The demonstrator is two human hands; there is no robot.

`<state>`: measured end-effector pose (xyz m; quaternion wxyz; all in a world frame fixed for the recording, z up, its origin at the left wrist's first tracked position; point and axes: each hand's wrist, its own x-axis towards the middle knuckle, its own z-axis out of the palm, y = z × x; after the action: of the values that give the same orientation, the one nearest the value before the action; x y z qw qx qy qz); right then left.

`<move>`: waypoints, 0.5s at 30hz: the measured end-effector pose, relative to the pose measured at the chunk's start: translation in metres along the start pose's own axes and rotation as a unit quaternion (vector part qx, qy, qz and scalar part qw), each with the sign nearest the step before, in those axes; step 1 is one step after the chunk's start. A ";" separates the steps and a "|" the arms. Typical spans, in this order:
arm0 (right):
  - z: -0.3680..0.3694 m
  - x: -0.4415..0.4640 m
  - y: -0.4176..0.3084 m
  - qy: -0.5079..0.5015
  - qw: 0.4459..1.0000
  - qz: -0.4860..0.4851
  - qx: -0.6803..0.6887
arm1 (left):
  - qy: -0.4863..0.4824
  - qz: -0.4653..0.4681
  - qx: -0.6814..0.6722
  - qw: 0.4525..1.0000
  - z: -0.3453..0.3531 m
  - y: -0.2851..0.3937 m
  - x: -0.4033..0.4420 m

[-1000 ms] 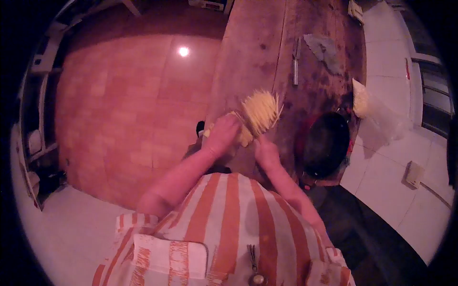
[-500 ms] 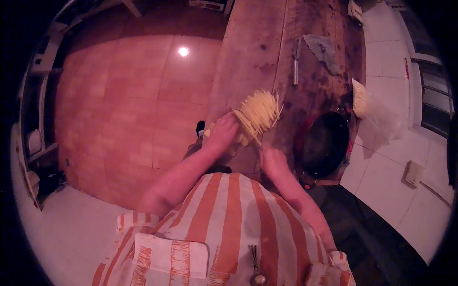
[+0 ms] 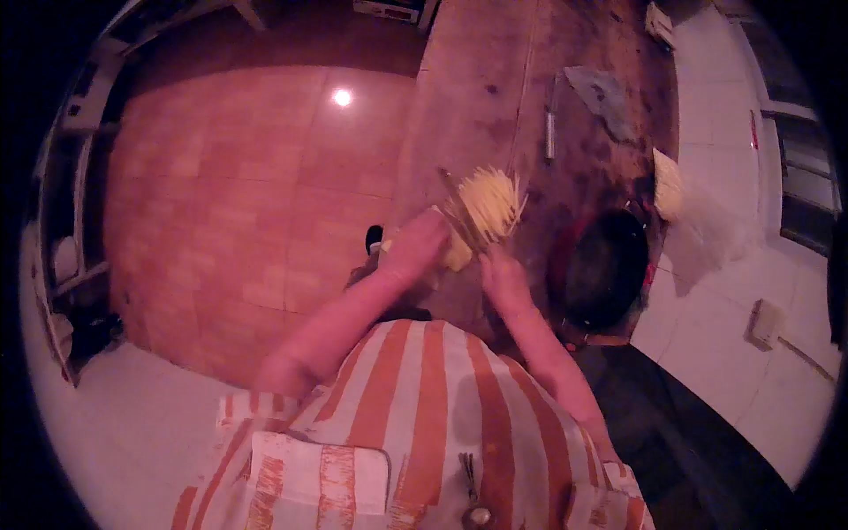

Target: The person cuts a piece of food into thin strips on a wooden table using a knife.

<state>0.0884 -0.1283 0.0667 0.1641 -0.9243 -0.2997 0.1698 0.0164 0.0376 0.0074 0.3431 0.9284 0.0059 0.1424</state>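
In the head view, the right hand (image 3: 504, 281) is sitting a little farther forward than half a second ago, and the knife (image 3: 461, 212) is now showing more of its blade, reaching ahead of the right fingers and past the left ones. The blade is standing between the yellow strips (image 3: 492, 201), which are fanning out ahead of the right fingers, and the uncut yellow piece (image 3: 460, 256), which is lying between the two hands. That seems to be putting the work mid-stroke, with strips already cut and some of the piece remaining. The right fingers are closing around what appears to be the knife's handle. The left hand (image 3: 420, 243) is bending down onto the yellow piece; whether its fingers are gripping or only pressing, I cannot tell.

The left hand is hiding part of the piece, the right fist is covering the handle, and blur is softening the blade's edge, so its depth in the piece is staying unclear. To the right of the right fingers, the pan (image 3: 605, 269) is showing a dark interior whose contents are hard to make out.
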 end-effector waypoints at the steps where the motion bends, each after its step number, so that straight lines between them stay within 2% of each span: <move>1: -0.010 0.000 -0.003 0.004 1.000 -0.023 0.003 | 0.006 0.006 0.006 1.000 -0.002 0.001 0.001; 2: -0.016 -0.001 -0.005 0.008 1.000 -0.021 0.000 | 0.012 0.011 0.013 1.000 -0.003 0.000 0.002; 4: -0.021 -0.007 -0.010 -0.053 0.998 0.008 -0.045 | 0.015 0.028 0.039 0.999 -0.005 0.000 -0.001; 8: -0.020 -0.021 -0.009 -0.063 0.997 -0.020 -0.041 | 0.003 0.073 0.057 0.996 -0.016 0.004 0.000; 15: -0.020 -0.026 -0.013 -0.060 0.996 -0.029 -0.056 | -0.006 0.040 0.049 0.998 -0.014 0.006 -0.004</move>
<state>0.0705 -0.1380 0.0949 0.0987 -0.9112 -0.3445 0.2031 0.0084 0.0414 0.0208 0.2912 0.9444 -0.0266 0.1504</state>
